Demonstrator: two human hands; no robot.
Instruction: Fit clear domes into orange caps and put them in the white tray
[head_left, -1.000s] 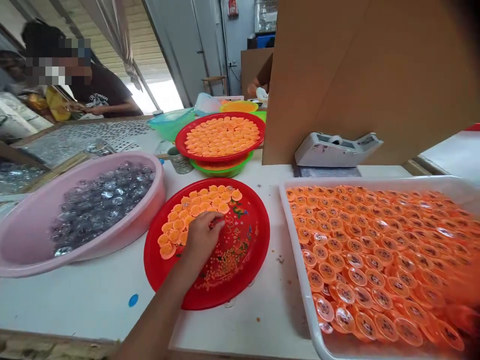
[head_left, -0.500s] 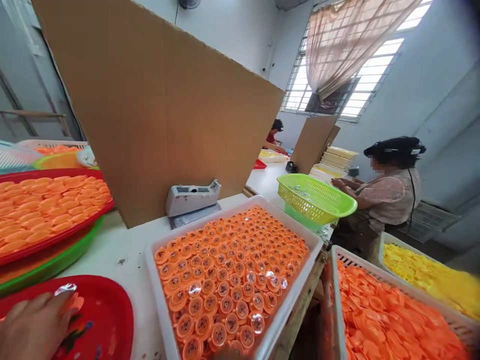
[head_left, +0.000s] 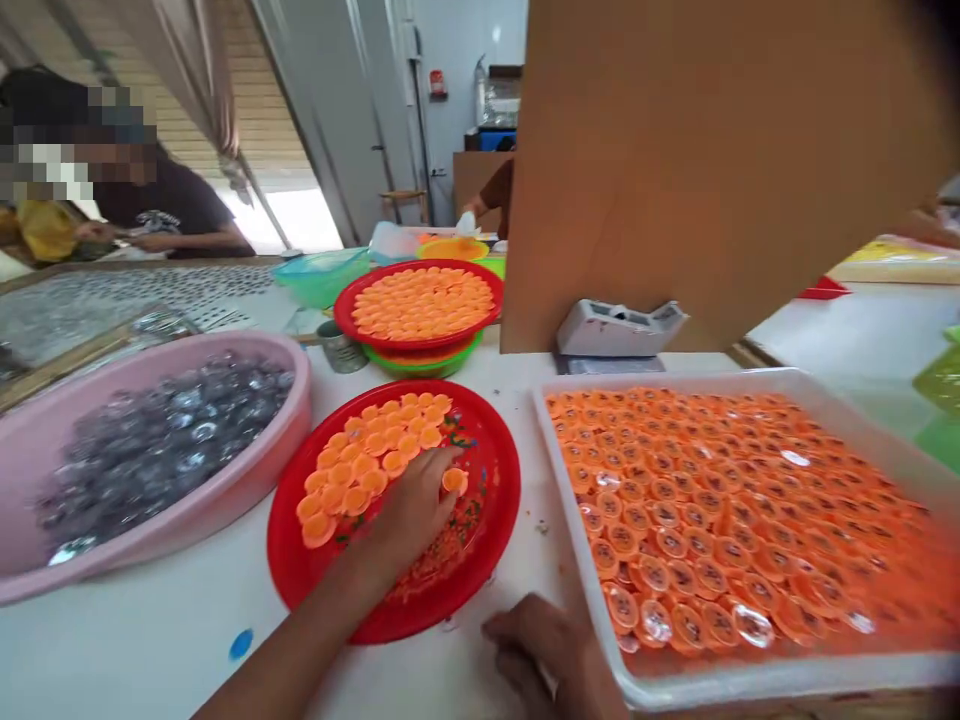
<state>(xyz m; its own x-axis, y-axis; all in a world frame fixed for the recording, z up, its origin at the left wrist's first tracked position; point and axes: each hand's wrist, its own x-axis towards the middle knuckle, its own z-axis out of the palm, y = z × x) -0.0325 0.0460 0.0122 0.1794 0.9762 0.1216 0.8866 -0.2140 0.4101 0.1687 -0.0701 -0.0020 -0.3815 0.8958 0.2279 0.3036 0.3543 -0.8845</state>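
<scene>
My left hand point(head_left: 420, 505) reaches over a round red tray point(head_left: 501, 470), thumb and fingers closed around a small orange plastic cup-shaped piece point(head_left: 454, 482). Several similar orange pieces point(head_left: 364, 465) lie in rows on the tray's left half, with orange crumbs and green and blue bits on the bare part. My right hand point(head_left: 551, 650) is low over the white table between the red tray and a white rectangular tray point(head_left: 566, 530); its fingers are curled, and what they hold, if anything, is hidden. Orange pieces with dark-marked clear centres point(head_left: 697, 540) fill the white tray.
At left stands a pink basin point(head_left: 296, 400) of shiny clear pieces point(head_left: 187, 430). Stacked trays point(head_left: 424, 350) of orange pieces and a metal can point(head_left: 341, 347) are behind. A cardboard panel point(head_left: 675, 180) rises behind a tape dispenser point(head_left: 619, 330). A co-worker point(head_left: 172, 205) sits at far left.
The view has swung left, bringing the pink basin and whole red tray into sight. My left hand stays at the red tray. My right hand now shows beside the white tray.
</scene>
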